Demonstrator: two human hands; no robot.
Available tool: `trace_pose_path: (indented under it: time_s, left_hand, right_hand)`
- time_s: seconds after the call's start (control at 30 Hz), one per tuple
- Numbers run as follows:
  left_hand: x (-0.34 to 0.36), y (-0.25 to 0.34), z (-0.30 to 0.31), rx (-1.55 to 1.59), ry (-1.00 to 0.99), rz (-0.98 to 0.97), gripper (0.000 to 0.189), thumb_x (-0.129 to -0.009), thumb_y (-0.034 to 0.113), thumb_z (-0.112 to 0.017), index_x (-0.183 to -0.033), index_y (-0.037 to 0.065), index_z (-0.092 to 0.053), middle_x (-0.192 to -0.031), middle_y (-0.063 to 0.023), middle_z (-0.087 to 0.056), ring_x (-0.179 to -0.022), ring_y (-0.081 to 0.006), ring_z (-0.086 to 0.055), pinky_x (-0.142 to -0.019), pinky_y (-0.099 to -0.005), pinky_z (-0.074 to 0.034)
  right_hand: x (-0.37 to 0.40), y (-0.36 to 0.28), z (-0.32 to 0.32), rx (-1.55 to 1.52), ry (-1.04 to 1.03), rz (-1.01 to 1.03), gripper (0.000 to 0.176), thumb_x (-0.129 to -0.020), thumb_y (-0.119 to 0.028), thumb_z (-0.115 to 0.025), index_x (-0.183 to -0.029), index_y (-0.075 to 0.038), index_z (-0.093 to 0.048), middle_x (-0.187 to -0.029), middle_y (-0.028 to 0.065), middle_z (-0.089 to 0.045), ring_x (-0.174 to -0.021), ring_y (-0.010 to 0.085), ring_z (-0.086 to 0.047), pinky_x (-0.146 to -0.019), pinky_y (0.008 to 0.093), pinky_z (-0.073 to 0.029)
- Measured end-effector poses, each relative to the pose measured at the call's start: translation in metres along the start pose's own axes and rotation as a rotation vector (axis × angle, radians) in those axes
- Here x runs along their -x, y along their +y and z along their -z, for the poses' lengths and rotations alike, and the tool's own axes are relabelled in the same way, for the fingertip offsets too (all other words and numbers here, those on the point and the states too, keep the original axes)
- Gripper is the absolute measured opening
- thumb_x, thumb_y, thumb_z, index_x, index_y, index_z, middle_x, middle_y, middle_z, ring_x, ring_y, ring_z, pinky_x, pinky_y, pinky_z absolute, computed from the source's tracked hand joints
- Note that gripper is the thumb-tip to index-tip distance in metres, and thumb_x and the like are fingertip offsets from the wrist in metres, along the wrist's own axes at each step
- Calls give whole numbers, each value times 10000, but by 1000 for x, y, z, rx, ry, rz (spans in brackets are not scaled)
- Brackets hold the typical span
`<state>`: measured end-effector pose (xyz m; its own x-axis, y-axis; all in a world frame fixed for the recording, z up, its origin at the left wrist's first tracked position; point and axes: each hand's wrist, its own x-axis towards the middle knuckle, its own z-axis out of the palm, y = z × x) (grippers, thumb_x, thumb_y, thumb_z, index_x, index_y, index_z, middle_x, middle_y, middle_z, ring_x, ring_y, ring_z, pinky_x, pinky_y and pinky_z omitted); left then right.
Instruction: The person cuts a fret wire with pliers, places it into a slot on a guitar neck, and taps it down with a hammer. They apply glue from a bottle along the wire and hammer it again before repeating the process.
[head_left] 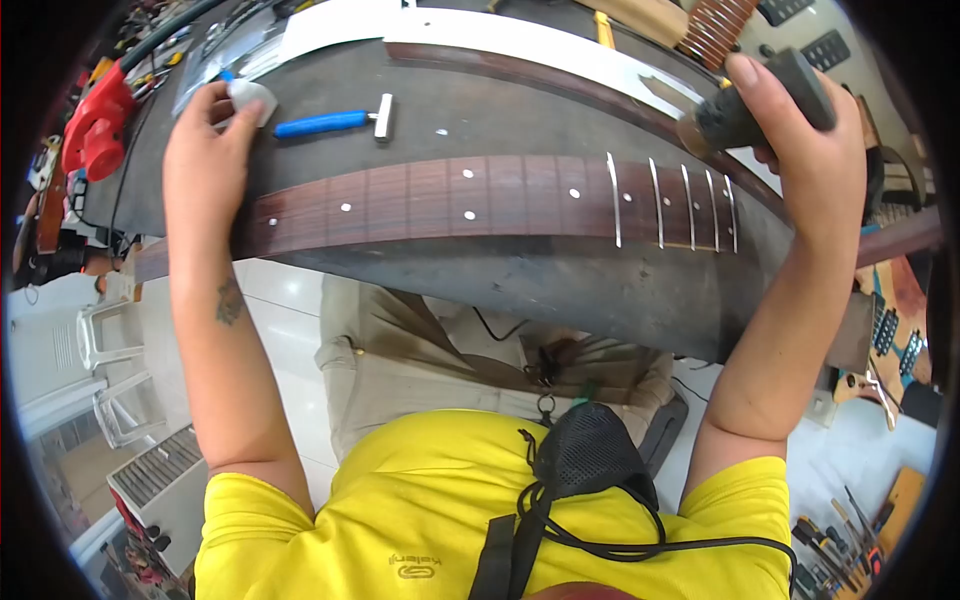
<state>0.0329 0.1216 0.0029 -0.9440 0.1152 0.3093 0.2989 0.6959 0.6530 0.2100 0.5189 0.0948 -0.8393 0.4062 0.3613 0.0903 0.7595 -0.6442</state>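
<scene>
A dark wooden guitar fretboard [420, 205] lies across the bench, with round white inlay dots. Metal fret wires [656, 203] sit across several of its slots at the right end. My left hand [212, 140] is closed around a small white bottle [254, 100] with a blue tip, above the left part of the board. In my right hand [805, 135] is a thick dark tool [765, 105] with a rounded brownish end, up over the far right; its exact kind I cannot tell. Between the hands, behind the board, lies a T-shaped tool with a blue handle [325, 124] and silver head.
Along the back runs a dark wooden piece with a long white strip [520, 42] on top. A red tool [97, 120] and cluttered hand tools stand at the left. Another fretted neck [718, 28] lies back right. White chairs [112, 335] are on the floor at left.
</scene>
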Motion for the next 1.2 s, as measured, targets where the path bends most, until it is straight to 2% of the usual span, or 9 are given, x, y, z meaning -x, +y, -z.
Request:
trace_pose_path:
  time_s: [0.03,0.17,0.2,0.23,0.3,0.37,0.53,0.8,1.2]
  left_hand:
    - [-2,-1,2,-82,5,2,366,-1020,185,-680,-1286,-61,-632,-1196,-132,-717,-1078,-162,-679,-966,-294,-515]
    - [35,48,-3,678,-1,-126,353,-1066,113,-530,-1350,-83,-604,-1322,-151,-654,-1174,-219,-659,-1029,-366,-532]
    - [50,68,-11,923,-52,-117,371,-1058,103,-541,-1368,-95,-590,-1308,-166,-655,-1081,-217,-681,-945,-346,-561]
    - [60,78,-13,934,-52,-106,371,-1058,103,-541,-1368,-95,-590,-1308,-166,-655,-1081,-217,-681,-945,-346,-561]
    - [73,89,-17,855,-435,-216,395,-1034,130,-602,-1362,-89,-607,-1265,-175,-676,-959,-178,-680,-834,-307,-570]
    - [74,98,-29,818,-505,-243,422,-995,148,-674,-1345,-82,-628,-1202,-170,-702,-874,-143,-660,-749,-275,-551]
    - [74,104,-40,863,-569,-242,383,-933,95,-707,-1284,-59,-685,-1111,-143,-742,-895,-136,-674,-760,-264,-546]
    - [78,100,-44,814,-532,-328,355,-887,0,-713,-1238,-58,-719,-1092,-146,-761,-1033,-196,-721,-933,-295,-547]
    - [78,102,-44,718,-542,-391,339,-862,-39,-713,-1199,-55,-740,-1118,-144,-765,-1021,-197,-727,-929,-293,-543]
  right_hand:
    - [0,0,2,17,-1,-6,499,-841,-525,-817,-915,-37,-748,-686,-28,-607,-559,44,-502,-516,222,-360]
    - [0,0,3,-10,-55,28,484,-852,-504,-814,-911,-28,-750,-690,-23,-611,-558,48,-508,-510,226,-361]
    - [-1,2,5,-8,-75,26,474,-855,-496,-813,-902,-29,-746,-691,-20,-613,-559,50,-509,-513,227,-361]
    - [-3,3,6,-5,-98,26,464,-859,-488,-813,-892,-30,-742,-692,-18,-614,-560,52,-510,-515,228,-361]
    - [0,1,4,-10,-76,34,459,-860,-483,-812,-888,-31,-739,-692,-17,-615,-565,55,-513,-521,228,-362]
    - [1,0,3,-17,-53,40,454,-861,-479,-812,-884,-32,-735,-693,-15,-616,-569,58,-515,-526,229,-363]
    - [2,2,3,16,-28,14,455,-853,-477,-817,-915,-32,-741,-706,-8,-622,-588,65,-523,-540,231,-368]
    - [3,2,1,-23,-14,24,457,-848,-472,-821,-931,-29,-743,-714,-9,-619,-592,64,-520,-545,235,-366]
    - [4,-1,2,-14,-63,24,464,-843,-479,-826,-918,-31,-736,-714,-4,-625,-584,67,-511,-542,236,-358]
